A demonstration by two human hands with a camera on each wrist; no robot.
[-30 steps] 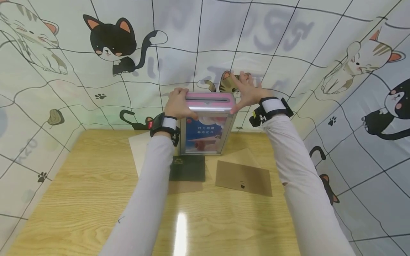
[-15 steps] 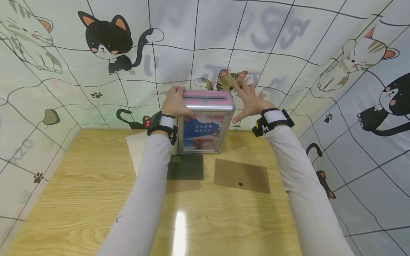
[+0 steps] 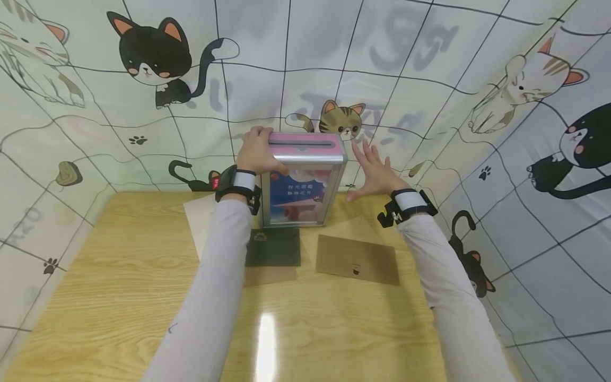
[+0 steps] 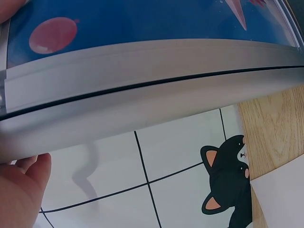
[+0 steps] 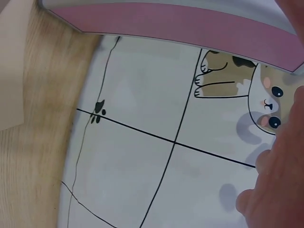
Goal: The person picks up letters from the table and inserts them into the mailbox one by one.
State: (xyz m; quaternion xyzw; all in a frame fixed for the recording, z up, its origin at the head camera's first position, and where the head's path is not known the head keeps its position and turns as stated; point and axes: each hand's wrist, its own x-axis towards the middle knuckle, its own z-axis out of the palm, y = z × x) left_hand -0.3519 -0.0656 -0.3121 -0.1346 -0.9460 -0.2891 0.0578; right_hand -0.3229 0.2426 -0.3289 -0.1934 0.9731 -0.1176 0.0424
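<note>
Near the left hand (image 3: 255, 153), on the box's (image 3: 307, 158) blue poster (image 3: 295, 204), we can read 时光信箱 and 静待花开. On its wristband (image 3: 231, 189), the red tag (image 3: 216, 182) is too small for us.

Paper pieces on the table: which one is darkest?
The dark green piece just in front of the box; the others are brown or paler.

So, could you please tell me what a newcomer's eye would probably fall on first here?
Probably the pink-topped box at the back of the table, with the left hand gripping its upper left edge and the right hand spread beside it, not touching. Next, perhaps, the large black-and-white cartoon cat at the upper left of the head view, then the dark green paper piece lying flat in front of the box.
</note>
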